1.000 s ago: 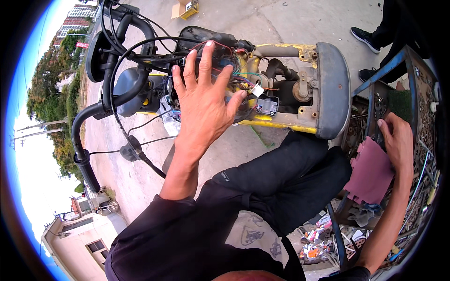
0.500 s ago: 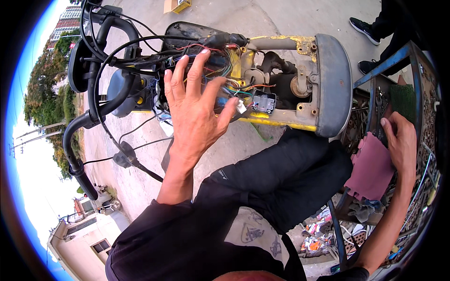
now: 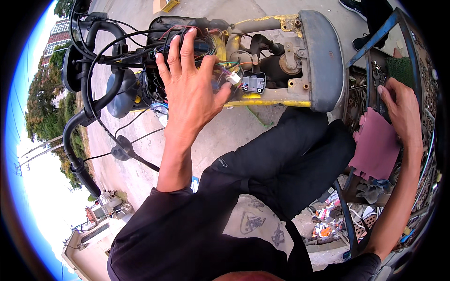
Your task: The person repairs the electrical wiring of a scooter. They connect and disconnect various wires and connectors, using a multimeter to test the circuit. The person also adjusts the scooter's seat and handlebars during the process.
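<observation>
My left hand (image 3: 191, 89) lies over the bundle of coloured wires (image 3: 201, 47) in the open frame of a small yellow-and-black vehicle. Its fingers are spread, and the thumb is beside a white plug connector (image 3: 233, 77). Just right of the connector sits a small black box (image 3: 253, 83) with its inside exposed. At the far right, my right hand (image 3: 402, 105) reaches into the tool cart, fingers curled by some dark metal tools, among them a wrench (image 3: 378, 74). What its fingertips grip, if anything, is hidden.
Handlebars (image 3: 86, 112) with looping black cables stand at the left. A grey padded seat end (image 3: 323, 61) closes the frame's right. The blue-framed cart (image 3: 375, 42) bears a pink foam mat (image 3: 375, 145) and a green pad (image 3: 400, 71). Another person's shoe (image 3: 363, 43) is behind.
The whole view has shifted, so the vehicle appears higher and further left. My left hand stays spread over the wires. My right hand has moved slightly further in among the tools.
</observation>
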`<action>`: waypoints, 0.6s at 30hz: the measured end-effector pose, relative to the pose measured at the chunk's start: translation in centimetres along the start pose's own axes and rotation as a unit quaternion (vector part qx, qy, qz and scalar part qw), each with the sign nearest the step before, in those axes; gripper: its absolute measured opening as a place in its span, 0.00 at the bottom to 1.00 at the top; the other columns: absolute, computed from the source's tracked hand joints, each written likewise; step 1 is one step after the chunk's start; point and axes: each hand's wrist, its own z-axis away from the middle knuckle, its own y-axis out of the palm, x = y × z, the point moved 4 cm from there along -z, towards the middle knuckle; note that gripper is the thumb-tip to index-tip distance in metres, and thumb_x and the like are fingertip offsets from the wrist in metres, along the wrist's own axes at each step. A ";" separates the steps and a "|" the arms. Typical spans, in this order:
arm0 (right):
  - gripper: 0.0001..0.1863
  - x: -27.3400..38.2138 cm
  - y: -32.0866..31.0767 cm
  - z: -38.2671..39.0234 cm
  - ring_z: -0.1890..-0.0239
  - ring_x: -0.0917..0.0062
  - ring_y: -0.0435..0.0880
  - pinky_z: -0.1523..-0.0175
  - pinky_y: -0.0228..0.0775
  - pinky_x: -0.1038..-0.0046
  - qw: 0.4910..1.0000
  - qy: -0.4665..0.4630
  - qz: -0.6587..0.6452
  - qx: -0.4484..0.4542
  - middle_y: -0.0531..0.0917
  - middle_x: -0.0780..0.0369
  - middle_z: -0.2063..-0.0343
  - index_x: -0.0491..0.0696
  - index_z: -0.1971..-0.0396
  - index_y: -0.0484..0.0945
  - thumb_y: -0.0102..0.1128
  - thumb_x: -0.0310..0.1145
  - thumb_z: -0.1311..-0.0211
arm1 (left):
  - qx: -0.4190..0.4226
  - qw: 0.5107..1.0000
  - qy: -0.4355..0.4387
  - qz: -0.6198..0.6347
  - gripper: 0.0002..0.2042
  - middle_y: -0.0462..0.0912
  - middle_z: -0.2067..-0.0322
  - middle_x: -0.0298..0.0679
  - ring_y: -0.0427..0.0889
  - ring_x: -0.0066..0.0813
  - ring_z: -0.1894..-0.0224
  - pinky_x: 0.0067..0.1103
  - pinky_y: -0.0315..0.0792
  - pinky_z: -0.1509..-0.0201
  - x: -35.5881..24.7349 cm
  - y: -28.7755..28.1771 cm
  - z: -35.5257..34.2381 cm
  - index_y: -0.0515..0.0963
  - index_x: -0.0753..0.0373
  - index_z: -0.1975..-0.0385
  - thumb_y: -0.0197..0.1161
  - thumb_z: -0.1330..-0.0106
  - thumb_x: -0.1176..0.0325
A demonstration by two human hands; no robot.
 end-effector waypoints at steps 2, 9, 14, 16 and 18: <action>0.17 0.4 -0.2 0.0 0.72 0.49 0.75 0.62 0.66 0.55 1.000 0.014 0.007 0.005 0.76 0.47 0.77 0.36 0.69 0.74 0.65 0.35 0.29 | -0.029 0.999 0.000 -0.020 0.17 0.60 0.23 0.49 0.55 0.58 0.20 0.63 0.45 0.21 0.0 0.7 -0.3 0.84 0.58 0.58 0.75 0.47 0.60; 0.17 -0.5 0.4 0.1 0.69 0.49 0.75 0.62 0.66 0.55 0.999 -0.026 0.012 -0.019 0.77 0.48 0.76 0.37 0.68 0.74 0.65 0.37 0.28 | -0.062 0.998 -0.011 -0.014 0.14 0.65 0.24 0.43 0.60 0.52 0.21 0.56 0.47 0.19 -0.1 1.0 -0.2 0.86 0.54 0.61 0.76 0.47 0.62; 0.18 -1.6 1.0 -0.1 0.71 0.51 0.74 0.62 0.65 0.55 0.997 -0.067 0.015 -0.041 0.75 0.50 0.76 0.37 0.68 0.73 0.65 0.37 0.27 | -0.097 0.995 -0.013 0.016 0.10 0.73 0.28 0.43 0.66 0.49 0.24 0.46 0.51 0.19 0.4 1.1 -0.7 0.89 0.57 0.67 0.75 0.47 0.63; 0.18 -1.8 1.0 -0.2 0.71 0.53 0.73 0.62 0.64 0.55 0.997 -0.067 0.018 -0.035 0.75 0.51 0.76 0.38 0.68 0.73 0.64 0.38 0.26 | -0.094 0.995 -0.016 0.035 0.09 0.71 0.28 0.42 0.65 0.49 0.24 0.51 0.47 0.18 0.7 1.3 -0.9 0.88 0.56 0.68 0.74 0.47 0.63; 0.19 -1.8 1.4 -0.1 0.69 0.54 0.75 0.60 0.66 0.55 0.998 -0.048 0.021 -0.031 0.76 0.50 0.75 0.37 0.67 0.74 0.65 0.39 0.26 | -0.098 0.994 -0.014 0.043 0.09 0.72 0.28 0.42 0.65 0.48 0.23 0.53 0.45 0.18 1.0 1.5 -0.9 0.88 0.56 0.68 0.74 0.47 0.63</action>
